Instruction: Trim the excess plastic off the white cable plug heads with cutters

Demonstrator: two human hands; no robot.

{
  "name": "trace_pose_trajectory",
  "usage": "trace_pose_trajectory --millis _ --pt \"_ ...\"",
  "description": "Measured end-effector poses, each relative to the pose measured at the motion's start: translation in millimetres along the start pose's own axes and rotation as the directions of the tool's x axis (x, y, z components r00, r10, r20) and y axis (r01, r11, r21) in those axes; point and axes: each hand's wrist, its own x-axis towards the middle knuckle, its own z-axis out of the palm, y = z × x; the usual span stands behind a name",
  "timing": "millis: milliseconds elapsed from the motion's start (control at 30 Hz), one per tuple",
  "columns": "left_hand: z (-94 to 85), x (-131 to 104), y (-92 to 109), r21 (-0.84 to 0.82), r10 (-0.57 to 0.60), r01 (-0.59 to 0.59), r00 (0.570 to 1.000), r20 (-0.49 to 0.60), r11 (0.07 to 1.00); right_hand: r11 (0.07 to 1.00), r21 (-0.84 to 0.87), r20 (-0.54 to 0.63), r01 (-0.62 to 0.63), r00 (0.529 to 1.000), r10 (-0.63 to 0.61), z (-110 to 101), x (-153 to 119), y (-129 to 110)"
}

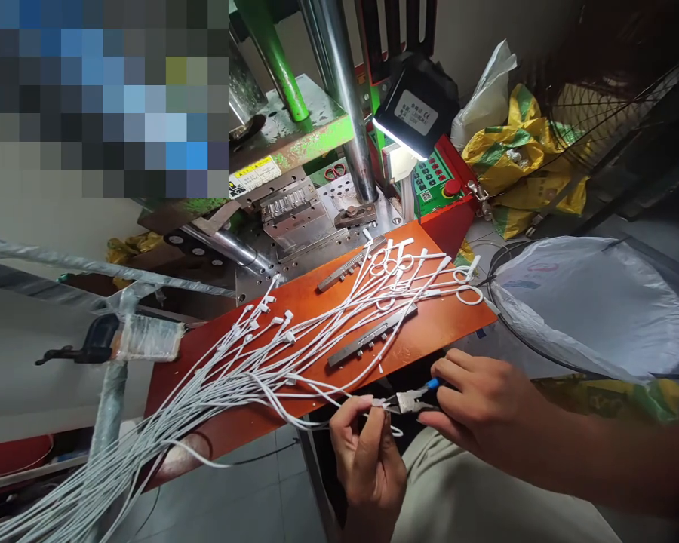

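Note:
My left hand (pixel 367 456) pinches the white end of a cable at the front edge of the orange board (pixel 231 426). My right hand (pixel 480 396) is closed around pliers (pixel 410 401) with a blue handle, and their jaws point left at the cable end between my left fingertips. Many white cables (pixel 198 400) run from the lower left across the board. Some end in small plugs near its middle, others in loops and connectors (pixel 399 264) at its right part. Two metal bars with pegs lie on the board, one (pixel 373 335) near its front edge, the other (pixel 348 265) farther back.
Behind the board stands a press with a metal die (pixel 288 207) and steel columns. A lit lamp (pixel 416 105) hangs over a red control box (pixel 450 192). At the right are a hoop with a white bag (pixel 594 302) and yellow sacks (pixel 529 166). A clamp (pixel 99 339) is at the left.

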Motion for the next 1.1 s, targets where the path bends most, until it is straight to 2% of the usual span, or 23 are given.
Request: trace_pose_trajectory --millis 133,300,433,633,800,967,1033,1100 --pt "6.3 0 2 0.111 0.063 -0.057 0.997 -0.045 0.992 0.999 -0.043 0.005 -0.03 1.0 0.03 -3 1 -6" --pt "11.7 0 4 0.175 0.079 -0.068 0.995 -0.059 0.982 0.995 -0.086 0.008 -0.059 0.998 0.06 -3 1 -12" --pt "12.2 -1 3 0.192 0.093 -0.084 0.995 -0.04 0.978 0.989 -0.129 -0.001 -0.078 0.997 0.079 0 0 -12" --pt "10.3 -5 -3 0.182 0.088 -0.094 0.995 0.044 0.979 0.985 -0.143 -0.006 -0.094 0.996 0.094 1 -1 -13" --pt "11.6 -3 -6 0.157 0.1 -0.103 0.995 0.026 0.982 0.988 -0.105 0.011 -0.111 0.994 0.112 0 0 -10" --pt "18.5 4 -6 0.11 0.132 -0.123 0.988 -0.076 0.986 0.994 0.005 0.039 -0.106 0.994 0.106 10 -2 -4" --pt "18.9 7 -4 0.066 0.109 -0.103 0.99 -0.092 0.992 0.99 0.077 0.033 -0.118 0.993 0.116 15 -3 1" --pt "17.0 10 0 -0.024 0.014 -0.016 0.997 -0.071 1.0 0.975 0.162 0.013 -0.15 0.989 0.15 19 -3 8"
